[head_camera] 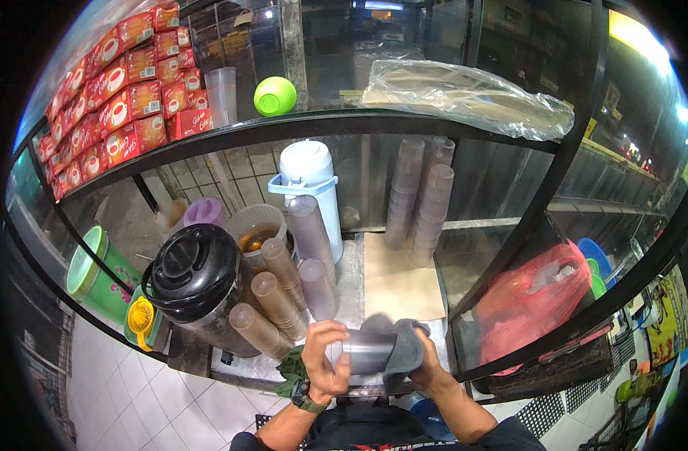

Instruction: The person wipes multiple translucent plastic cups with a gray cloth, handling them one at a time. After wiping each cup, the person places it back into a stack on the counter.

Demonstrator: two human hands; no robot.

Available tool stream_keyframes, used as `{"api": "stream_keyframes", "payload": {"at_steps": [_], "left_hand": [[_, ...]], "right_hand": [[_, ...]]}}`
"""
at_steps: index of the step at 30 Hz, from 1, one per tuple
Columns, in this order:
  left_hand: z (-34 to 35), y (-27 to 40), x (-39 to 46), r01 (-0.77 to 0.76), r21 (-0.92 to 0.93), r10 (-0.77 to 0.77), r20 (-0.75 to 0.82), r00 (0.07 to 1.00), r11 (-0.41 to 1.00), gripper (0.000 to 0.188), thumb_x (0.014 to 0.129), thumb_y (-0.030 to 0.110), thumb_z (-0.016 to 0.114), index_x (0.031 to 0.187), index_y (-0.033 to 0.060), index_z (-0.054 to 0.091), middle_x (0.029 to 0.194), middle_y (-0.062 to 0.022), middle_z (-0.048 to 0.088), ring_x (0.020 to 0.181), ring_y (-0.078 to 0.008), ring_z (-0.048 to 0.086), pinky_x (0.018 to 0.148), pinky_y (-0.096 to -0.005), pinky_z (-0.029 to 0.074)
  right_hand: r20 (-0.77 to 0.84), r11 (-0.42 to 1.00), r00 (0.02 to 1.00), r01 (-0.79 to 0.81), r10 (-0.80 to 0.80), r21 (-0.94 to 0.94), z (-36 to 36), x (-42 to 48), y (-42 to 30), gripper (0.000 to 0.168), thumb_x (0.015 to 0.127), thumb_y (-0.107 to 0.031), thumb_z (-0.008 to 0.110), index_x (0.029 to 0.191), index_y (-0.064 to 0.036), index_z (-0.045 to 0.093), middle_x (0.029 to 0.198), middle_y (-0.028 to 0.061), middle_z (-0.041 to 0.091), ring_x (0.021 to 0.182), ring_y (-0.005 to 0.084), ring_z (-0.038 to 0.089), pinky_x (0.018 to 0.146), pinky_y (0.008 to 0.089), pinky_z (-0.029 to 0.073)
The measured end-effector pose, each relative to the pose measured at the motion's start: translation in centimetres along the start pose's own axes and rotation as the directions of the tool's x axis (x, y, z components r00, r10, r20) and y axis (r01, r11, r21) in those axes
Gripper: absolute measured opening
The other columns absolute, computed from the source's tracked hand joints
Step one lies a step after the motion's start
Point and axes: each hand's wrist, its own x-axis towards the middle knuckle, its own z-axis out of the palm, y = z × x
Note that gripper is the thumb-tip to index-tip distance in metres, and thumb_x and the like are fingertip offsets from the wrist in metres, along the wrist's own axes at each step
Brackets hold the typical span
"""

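My left hand (pixel 328 358) grips one end of a grey plastic cup (pixel 372 350), which lies sideways between my two hands above the counter's front edge. A grey cloth (pixel 404 356) covers the cup's other end, and my right hand (pixel 427 361) is shut on that cloth. Beside my left wrist, with its watch, is a crumpled dark green cloth (pixel 292 371); whether it touches my hand I cannot tell. Stacks of upturned clear plastic cups (pixel 317 288) stand just beyond my left hand. A sheet of brown paper (pixel 403 287) lies past the held cup.
A large black-lidded drinks container (pixel 200 276) and a blue airpot (pixel 310 169) stand at left and centre. More cup stacks (pixel 406 194) rise at the back. Red tea boxes (pixel 132 113) fill the upper shelf's left. A red plastic bag (pixel 532 304) hangs right, beyond the black frame (pixel 501 270).
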Motion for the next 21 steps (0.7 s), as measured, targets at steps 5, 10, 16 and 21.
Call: {"api": "stream_keyframes", "payload": {"at_steps": [5, 10, 16, 21], "left_hand": [[-0.1, -2.3, -1.7, -0.074, 0.057, 0.077, -0.061, 0.995, 0.996, 0.027, 0.088, 0.021, 0.057, 0.106, 0.0003, 0.060, 0.112, -0.0207, 0.061, 0.103, -0.0365, 0.063, 0.092, -0.0470, 0.050], [1.9, -3.4, -3.6, 0.090, -0.108, -0.111, -0.212, 0.971, 0.990, 0.035, 0.100, 0.025, 0.052, 0.124, -0.0005, 0.050, 0.125, -0.0232, 0.055, 0.118, -0.0346, 0.056, 0.104, -0.0477, 0.045], [3.1, -2.5, -5.0, 0.285, -0.160, -0.297, -0.055, 0.953, 0.945, 0.045, 0.098, 0.015, 0.062, 0.135, -0.0009, 0.044, 0.135, -0.0231, 0.051, 0.127, -0.0347, 0.052, 0.108, -0.0456, 0.043], [1.4, -1.1, -5.0, 0.379, 0.003, -0.377, 0.106, 0.920, 0.925, 0.033, 0.090, 0.004, 0.066, 0.122, -0.0008, 0.058, 0.126, -0.0219, 0.060, 0.117, -0.0354, 0.060, 0.102, -0.0426, 0.048]], "right_hand": [[0.023, 0.960, 0.999, 0.036, -0.031, -0.279, -1.3, 0.1, -0.7, 0.044, 0.105, -0.038, 0.055, 0.125, 0.000, 0.065, 0.115, 0.0106, 0.069, 0.109, 0.0239, 0.065, 0.100, 0.0396, 0.051], [0.393, 0.268, 0.522, 0.797, -0.757, -0.542, 3.1, -2.2, -2.2, 0.047, 0.092, -0.014, 0.059, 0.134, 0.007, 0.054, 0.132, 0.0200, 0.060, 0.130, 0.0322, 0.054, 0.110, 0.0389, 0.041], [0.432, -0.296, 0.023, 0.697, -0.902, -0.654, 4.3, 3.5, -12.5, 0.033, 0.083, -0.010, 0.063, 0.112, 0.004, 0.070, 0.111, 0.0202, 0.073, 0.108, 0.0359, 0.070, 0.101, 0.0434, 0.050], [0.308, -0.336, -0.136, 0.323, -0.942, -0.885, 6.5, 8.0, -23.0, 0.040, 0.088, -0.015, 0.073, 0.126, -0.004, 0.069, 0.128, 0.0189, 0.070, 0.118, 0.0388, 0.066, 0.102, 0.0437, 0.051]]}}
